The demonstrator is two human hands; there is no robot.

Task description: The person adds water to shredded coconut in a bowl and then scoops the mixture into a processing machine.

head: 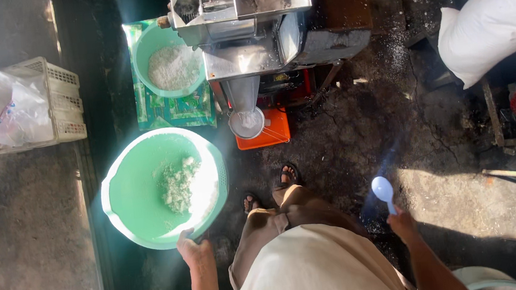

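Observation:
My left hand (193, 249) grips the near rim of a large light green basin (130, 195) that holds a heap of white grated stuff (181, 185) on its right side. My right hand (402, 220) is out to the right, closed on the handle of a pale blue plastic spoon (383, 191) with its bowl pointing away from me. Both hands hang above the dark floor, on either side of my legs and sandalled feet (287, 175).
A metal grinding machine (252, 19) stands ahead, its spout over a small metal cup (247, 124) on an orange box (266, 133). A second green bowl (168, 62) of white grated stuff sits left of it. White basket (52, 102) at left, white sack (498, 14) at upper right.

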